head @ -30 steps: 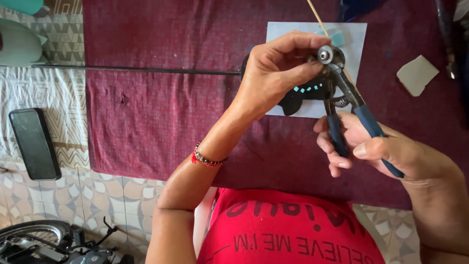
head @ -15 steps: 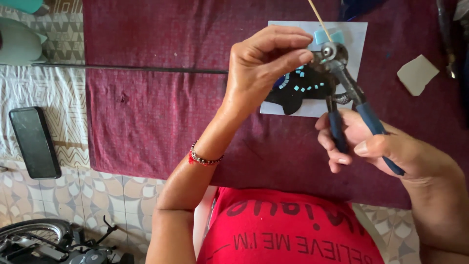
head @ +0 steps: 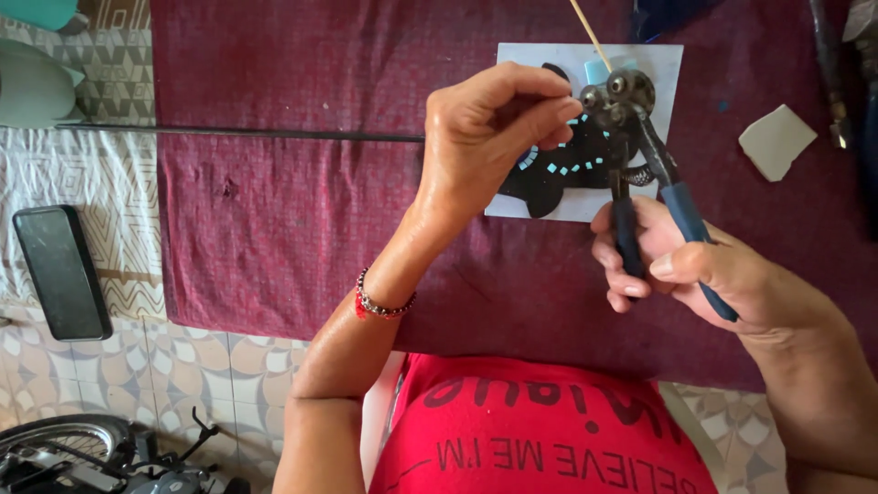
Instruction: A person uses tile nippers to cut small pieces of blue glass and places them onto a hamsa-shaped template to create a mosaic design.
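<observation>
My right hand (head: 695, 270) grips the blue handles of a wheeled tile nipper (head: 640, 137), its two round steel wheels held up near the top centre. My left hand (head: 489, 137) pinches something small at its fingertips right against the nipper's wheels; the piece itself is too small to make out. Just beneath the hands lies a white sheet (head: 658, 69) bearing a black shape (head: 567, 169) dotted with small light blue tile bits. A thin wooden stick (head: 590, 32) slants off the sheet's top edge.
A dark red cloth (head: 274, 183) covers the work surface. A thin dark rod (head: 247, 134) runs across it at left. A pale tile shard (head: 776, 139) lies at right. A black phone (head: 62, 271) rests on the patterned covering at left; a wheel (head: 55, 448) shows bottom left.
My left hand has opened a little and shifted slightly left at the nipper's wheels. The nipper and my right hand have stayed nearly in place.
</observation>
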